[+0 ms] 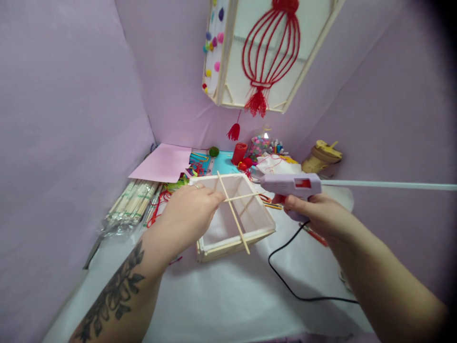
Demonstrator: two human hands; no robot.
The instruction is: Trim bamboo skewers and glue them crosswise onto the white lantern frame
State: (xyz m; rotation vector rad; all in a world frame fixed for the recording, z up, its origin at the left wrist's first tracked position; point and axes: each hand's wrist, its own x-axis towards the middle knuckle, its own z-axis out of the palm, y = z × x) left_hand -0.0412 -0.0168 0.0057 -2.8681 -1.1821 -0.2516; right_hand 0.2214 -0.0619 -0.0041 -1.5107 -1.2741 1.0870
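Note:
My right hand [317, 212] is wrapped round a lilac hot glue gun [285, 181], with a long white glue stick [385, 184] running out of its back. My left hand [194, 207] is closed on a thin wooden stick [244, 196] that points right; its far end is close to the gun's nozzle. Below is a box-shaped frame [235, 243] of wooden sticks with white panels, its top uncovered. A second wooden stick [233, 214] lies slantwise across the frame's top, crossing under or against the held stick. I cannot tell whether the two sticks touch.
A large lantern [228, 52] with red yarn hangs overhead, a red tassel [233, 132] below it. Bagged sticks [130, 205] and pink paper [162, 162] lie left. Behind are a red candle-like cylinder [239, 153] and a yellow-brown cup [317, 159]. A black cord [282, 276] loops over the table.

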